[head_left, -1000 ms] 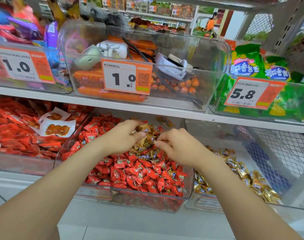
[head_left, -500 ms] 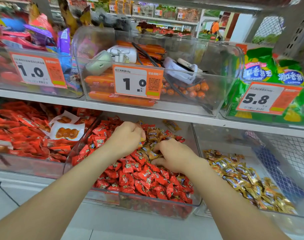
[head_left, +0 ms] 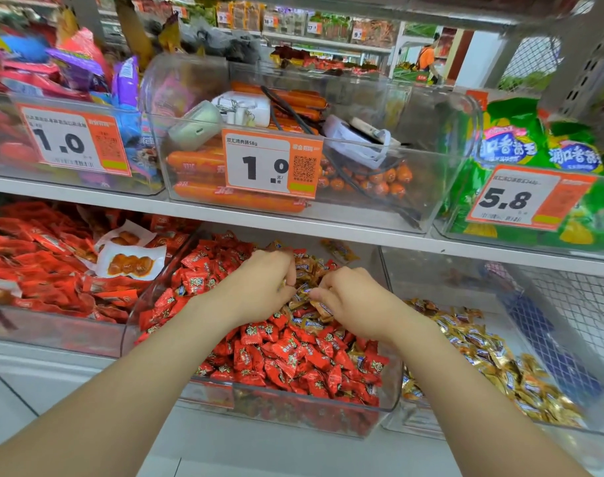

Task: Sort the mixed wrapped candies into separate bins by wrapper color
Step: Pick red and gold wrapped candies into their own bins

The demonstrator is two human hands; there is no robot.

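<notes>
Sorting step: gold candies point(head_left: 309, 270) were being picked out from among red candies point(head_left: 283, 352) in the middle bin point(head_left: 393, 397). By the look of the bin, much was judged still to be sorted.
Gold candies: a cluster was heaped at the back-centre of the middle bin, right under both sets of fingertips.
Left hand point(head_left: 259, 287): fingers were curled down into the cluster, and gold wrapper was seen between them.
Right hand point(head_left: 355, 304): thumb and fingers were pinched on a gold wrapper at the cluster's near edge.
Key relation: the right bin point(head_left: 431, 277), where a gold pile point(head_left: 493, 366) was kept, lay to the right of both hands, just beside the middle bin. The right hand was the nearer.
Long axis: wrappers were crumpled at mixed angles, so no single axis could be told.
Next move, as judged: a lift over the walls between the bins, then a carry rightward, was called for.
Risk: red candies touching the cluster could be dragged along.
</notes>
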